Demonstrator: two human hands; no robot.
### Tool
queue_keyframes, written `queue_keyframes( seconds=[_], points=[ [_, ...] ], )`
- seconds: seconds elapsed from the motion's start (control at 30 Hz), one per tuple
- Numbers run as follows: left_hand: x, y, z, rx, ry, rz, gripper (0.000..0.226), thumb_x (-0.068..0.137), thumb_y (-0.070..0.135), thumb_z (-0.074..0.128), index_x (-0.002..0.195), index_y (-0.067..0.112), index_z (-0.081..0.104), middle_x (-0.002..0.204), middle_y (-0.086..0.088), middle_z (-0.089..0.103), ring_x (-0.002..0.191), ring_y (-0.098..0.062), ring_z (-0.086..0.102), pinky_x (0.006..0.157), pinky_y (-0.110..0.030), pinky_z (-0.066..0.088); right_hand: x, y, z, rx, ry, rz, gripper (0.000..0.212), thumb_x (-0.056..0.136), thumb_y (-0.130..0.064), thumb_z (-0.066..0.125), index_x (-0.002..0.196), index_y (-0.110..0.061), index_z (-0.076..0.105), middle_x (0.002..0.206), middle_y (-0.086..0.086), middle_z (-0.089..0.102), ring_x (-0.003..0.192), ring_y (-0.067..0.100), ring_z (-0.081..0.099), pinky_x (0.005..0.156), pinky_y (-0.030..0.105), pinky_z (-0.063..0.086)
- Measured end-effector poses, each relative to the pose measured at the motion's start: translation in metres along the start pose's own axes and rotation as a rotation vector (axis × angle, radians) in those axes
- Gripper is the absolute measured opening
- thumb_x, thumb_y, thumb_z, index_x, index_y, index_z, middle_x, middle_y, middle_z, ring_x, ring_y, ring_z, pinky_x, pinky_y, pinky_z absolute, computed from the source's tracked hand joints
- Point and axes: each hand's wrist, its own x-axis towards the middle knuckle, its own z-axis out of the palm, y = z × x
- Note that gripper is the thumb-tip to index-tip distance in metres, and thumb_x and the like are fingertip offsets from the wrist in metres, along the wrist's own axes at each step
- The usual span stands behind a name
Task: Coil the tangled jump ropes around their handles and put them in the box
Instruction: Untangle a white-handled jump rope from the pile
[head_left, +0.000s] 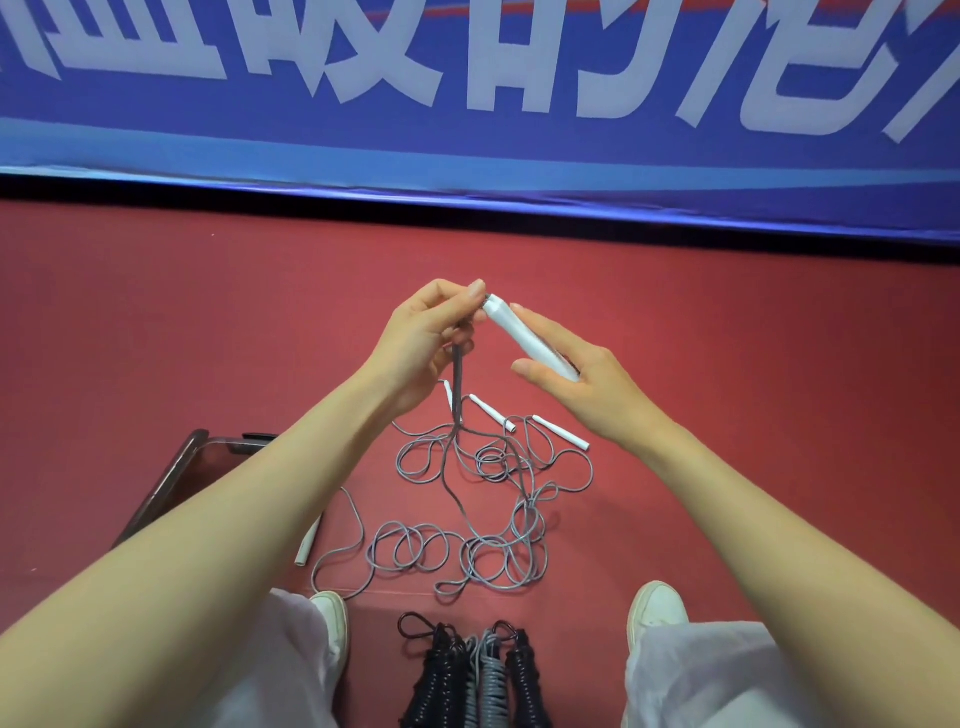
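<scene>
My right hand (576, 374) holds a white jump-rope handle (524, 335) tilted up to the left, between the thumb below and the fingers above. My left hand (426, 338) pinches the grey rope (458, 379) just below the handle's tip; the rope hangs straight down from it. The hanging strand runs into a tangle of grey rope (488, 519) on the red floor. Three more white handles (561, 431) lie at the far side of the tangle, and another handle (307, 545) lies at the left. A clear box (171, 483) sits at the left, partly hidden behind my left forearm.
Coiled black and grey ropes (475, 675) lie between my white shoes (655, 608) near the bottom edge. A blue banner with white characters (467, 104) stands along the back of the red floor (779, 364).
</scene>
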Motion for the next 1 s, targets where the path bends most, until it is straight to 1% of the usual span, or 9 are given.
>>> queue_keyframes(
  seconds=[0.07, 0.13, 0.27, 0.47, 0.63, 0.73, 0.83, 0.9, 1.0],
  points=[
    [0.000, 0.000, 0.001, 0.067, -0.016, -0.012, 0.020, 0.096, 0.031, 0.054, 0.082, 0.018, 0.056, 0.068, 0.004, 0.059, 0.053, -0.010, 0.038, 0.059, -0.021, 0.039, 0.003, -0.001, 0.005, 0.126, 0.054, 0.022, 0.046, 0.094, -0.028, 0.061, 0.134, -0.045, 0.047, 0.106, -0.033, 0.062, 0.079, -0.014, 0.056, 0.073, 0.010, 0.042],
    [-0.002, -0.003, 0.003, 0.141, -0.045, -0.071, 0.024, 0.098, 0.037, 0.049, 0.089, 0.016, 0.058, 0.067, 0.002, 0.059, 0.050, -0.009, 0.045, 0.054, -0.019, 0.042, 0.009, -0.004, 0.007, 0.319, 0.202, 0.082, 0.040, 0.095, -0.020, 0.058, 0.132, -0.036, 0.051, 0.065, -0.018, 0.056, 0.047, -0.002, 0.040, 0.046, 0.012, 0.034],
    [-0.009, -0.009, 0.016, 0.180, -0.157, -0.168, 0.019, 0.099, 0.025, 0.049, 0.093, 0.009, 0.057, 0.067, -0.001, 0.062, 0.052, -0.008, 0.056, 0.055, -0.018, 0.050, 0.020, -0.007, -0.004, 0.676, 0.484, 0.189, 0.021, 0.098, -0.027, 0.054, 0.119, -0.027, 0.054, 0.061, -0.005, 0.041, 0.039, 0.005, 0.029, 0.036, 0.016, 0.022],
    [-0.024, -0.019, 0.039, 0.123, -0.273, -0.318, 0.020, 0.096, 0.019, 0.056, 0.077, 0.013, 0.054, 0.068, -0.003, 0.069, 0.063, -0.013, 0.068, 0.070, -0.024, 0.059, 0.029, -0.020, -0.002, 1.009, 0.619, 0.194, 0.016, 0.089, -0.033, 0.063, 0.101, -0.024, 0.061, 0.063, -0.003, 0.047, 0.039, 0.007, 0.031, 0.037, 0.019, 0.022],
    [-0.020, -0.025, 0.034, 0.205, -0.142, -0.344, 0.024, 0.088, 0.019, 0.068, 0.072, 0.012, 0.052, 0.056, -0.002, 0.062, 0.054, -0.013, 0.063, 0.063, -0.023, 0.058, 0.029, -0.026, 0.003, 1.003, 0.485, 0.220, 0.019, 0.087, -0.018, 0.066, 0.104, -0.024, 0.064, 0.065, -0.005, 0.054, 0.046, 0.007, 0.042, 0.042, 0.020, 0.030],
    [-0.014, -0.026, 0.026, 0.325, -0.085, -0.293, 0.016, 0.082, 0.011, 0.073, 0.080, 0.013, 0.058, 0.068, 0.001, 0.064, 0.070, -0.016, 0.060, 0.066, -0.020, 0.050, 0.028, -0.024, 0.004, 0.836, 0.409, 0.185, 0.015, 0.089, -0.016, 0.065, 0.103, -0.022, 0.064, 0.062, -0.002, 0.050, 0.044, 0.008, 0.038, 0.038, 0.019, 0.024],
    [-0.007, -0.016, 0.022, 0.365, 0.076, -0.060, 0.020, 0.084, 0.012, 0.071, 0.101, 0.018, 0.063, 0.093, 0.002, 0.065, 0.081, -0.008, 0.061, 0.068, -0.018, 0.044, 0.026, -0.021, 0.005, 0.554, 0.380, 0.168, 0.018, 0.090, -0.016, 0.066, 0.107, -0.016, 0.063, 0.061, 0.000, 0.049, 0.040, 0.006, 0.038, 0.035, 0.018, 0.028],
    [-0.005, -0.006, 0.022, 0.234, 0.118, 0.108, 0.017, 0.090, 0.015, 0.065, 0.107, 0.017, 0.062, 0.091, 0.006, 0.066, 0.069, -0.003, 0.060, 0.062, -0.015, 0.043, 0.024, -0.018, 0.008, 0.403, 0.336, 0.136, 0.016, 0.089, -0.012, 0.067, 0.104, -0.014, 0.062, 0.060, -0.002, 0.050, 0.042, 0.001, 0.041, 0.041, 0.014, 0.032],
    [-0.004, 0.000, 0.021, 0.162, 0.094, 0.167, 0.013, 0.091, 0.012, 0.064, 0.103, 0.015, 0.064, 0.081, 0.006, 0.070, 0.066, -0.006, 0.062, 0.063, -0.017, 0.048, 0.021, -0.013, 0.013, 0.312, 0.252, 0.098, 0.020, 0.086, -0.007, 0.070, 0.101, -0.018, 0.062, 0.065, -0.011, 0.054, 0.051, -0.001, 0.046, 0.053, 0.013, 0.038]
  ],
)
